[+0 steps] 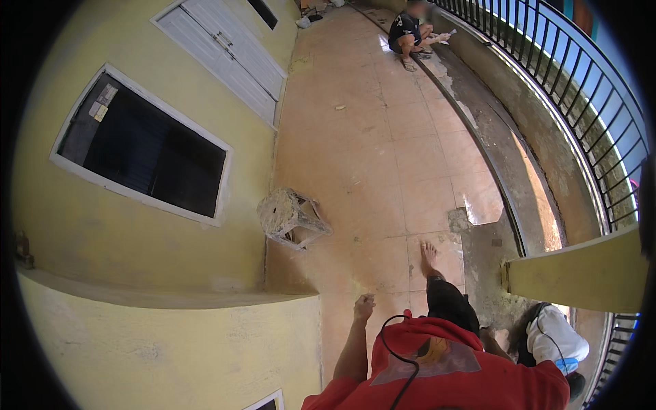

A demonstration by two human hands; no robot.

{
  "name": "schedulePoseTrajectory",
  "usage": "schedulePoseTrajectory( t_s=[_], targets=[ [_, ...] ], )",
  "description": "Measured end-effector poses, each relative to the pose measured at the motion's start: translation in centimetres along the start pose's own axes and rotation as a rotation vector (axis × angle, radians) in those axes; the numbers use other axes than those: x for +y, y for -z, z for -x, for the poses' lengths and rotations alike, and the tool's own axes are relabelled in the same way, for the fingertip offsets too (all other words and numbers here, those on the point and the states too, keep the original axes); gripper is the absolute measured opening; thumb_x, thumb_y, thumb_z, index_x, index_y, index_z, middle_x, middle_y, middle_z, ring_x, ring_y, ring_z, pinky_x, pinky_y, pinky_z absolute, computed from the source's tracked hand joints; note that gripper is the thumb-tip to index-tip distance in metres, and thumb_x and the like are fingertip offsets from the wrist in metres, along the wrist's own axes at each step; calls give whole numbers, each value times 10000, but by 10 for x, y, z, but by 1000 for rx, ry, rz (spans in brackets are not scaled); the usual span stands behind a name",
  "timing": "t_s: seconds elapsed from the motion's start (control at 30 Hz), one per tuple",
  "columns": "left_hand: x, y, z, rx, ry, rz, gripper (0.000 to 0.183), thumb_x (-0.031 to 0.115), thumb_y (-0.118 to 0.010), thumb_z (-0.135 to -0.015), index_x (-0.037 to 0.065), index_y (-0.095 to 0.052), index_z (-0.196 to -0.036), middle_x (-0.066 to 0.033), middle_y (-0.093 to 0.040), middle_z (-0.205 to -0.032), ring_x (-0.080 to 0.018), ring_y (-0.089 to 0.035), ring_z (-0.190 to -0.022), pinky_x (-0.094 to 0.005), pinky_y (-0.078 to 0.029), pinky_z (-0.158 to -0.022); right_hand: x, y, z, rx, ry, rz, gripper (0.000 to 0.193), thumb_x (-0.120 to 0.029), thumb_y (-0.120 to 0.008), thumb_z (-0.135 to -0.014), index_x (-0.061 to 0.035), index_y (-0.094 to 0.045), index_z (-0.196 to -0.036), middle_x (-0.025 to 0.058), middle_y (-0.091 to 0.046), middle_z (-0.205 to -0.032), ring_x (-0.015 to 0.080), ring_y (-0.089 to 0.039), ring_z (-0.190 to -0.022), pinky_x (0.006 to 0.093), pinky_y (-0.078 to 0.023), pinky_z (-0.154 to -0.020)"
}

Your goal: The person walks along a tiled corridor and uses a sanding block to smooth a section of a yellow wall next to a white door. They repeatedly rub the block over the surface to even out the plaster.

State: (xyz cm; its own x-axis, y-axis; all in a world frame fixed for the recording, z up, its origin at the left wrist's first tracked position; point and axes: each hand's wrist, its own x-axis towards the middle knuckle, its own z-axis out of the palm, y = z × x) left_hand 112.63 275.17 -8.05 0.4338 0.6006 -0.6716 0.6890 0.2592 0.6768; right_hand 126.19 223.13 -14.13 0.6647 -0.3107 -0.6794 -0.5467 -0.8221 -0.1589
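Observation:
My left hand (pixel 365 307) hangs over the tiled floor at my left side, fingers loosely curled, with nothing showing in them. My right hand is not visible; a bit of bare skin beside my dark shorts is too unclear to name. My bare foot (pixel 429 254) is on an orange-beige tile ahead of me. The nearest object to my left hand is a worn stool (pixel 295 219), crusted with dried cement, standing by the yellow wall.
A person (pixel 408 33) squats far ahead near a long straight bar (pixel 471 130), holding something pale. Another person (pixel 555 336) in a light grey top bends low at my right, beside a yellow pillar (pixel 581 277). Black railing (pixel 581 75) lines the right; a window (pixel 150 147) and white doors (pixel 225 51) the left.

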Motion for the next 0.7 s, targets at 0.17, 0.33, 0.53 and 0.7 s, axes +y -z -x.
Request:
schedulePoseTrajectory(
  t_s=[0.17, 0.33, 0.53, 0.7],
  targets=[
    [-8, 44, -14, 19, 614, 308, 401, 316, -637, -1037, 93, -628, -1369, -105, -745, -1210, -271, -751, -965, -475, -597, -771, -202, 55, -79, -132, -35, -21, 309, -179, -617, -912, 27, -777, -1078, 273, -760, -1117, 418, -734, -1108, 502, -580, -936],
    [65, 63, -49, 188, 644, 420, 307, 196, -420, -1069, 133, -578, -1324, -105, -666, -1302, -316, -664, -1195, -487, -564, -937, -472, 93, -183, 62, 493, 130, 278, -228, -624, -932, -33, -759, -1079, 283, -746, -1129, 459, -715, -1102, 522, -571, -945],
    [136, 45, -161, 127, 731, 510, 354, 167, -409, -1053, 135, -572, -1365, -90, -657, -1333, -354, -653, -1205, -507, -547, -1037, -811, 119, -245, 139, 661, -72, 225, -216, -663, -912, -37, -739, -1026, 240, -770, -997, 390, -759, -964, 479, -591, -847],
    [256, 75, -330, 133, 767, 551, 389, 238, -506, -1072, 96, -597, -1423, -133, -690, -1335, -325, -698, -1157, -497, -591, -973, -974, 114, -245, 55, 524, -267, 218, -179, -693, -864, -34, -737, -1020, 211, -774, -919, 351, -769, -888, 460, -595, -784]
  ],
)
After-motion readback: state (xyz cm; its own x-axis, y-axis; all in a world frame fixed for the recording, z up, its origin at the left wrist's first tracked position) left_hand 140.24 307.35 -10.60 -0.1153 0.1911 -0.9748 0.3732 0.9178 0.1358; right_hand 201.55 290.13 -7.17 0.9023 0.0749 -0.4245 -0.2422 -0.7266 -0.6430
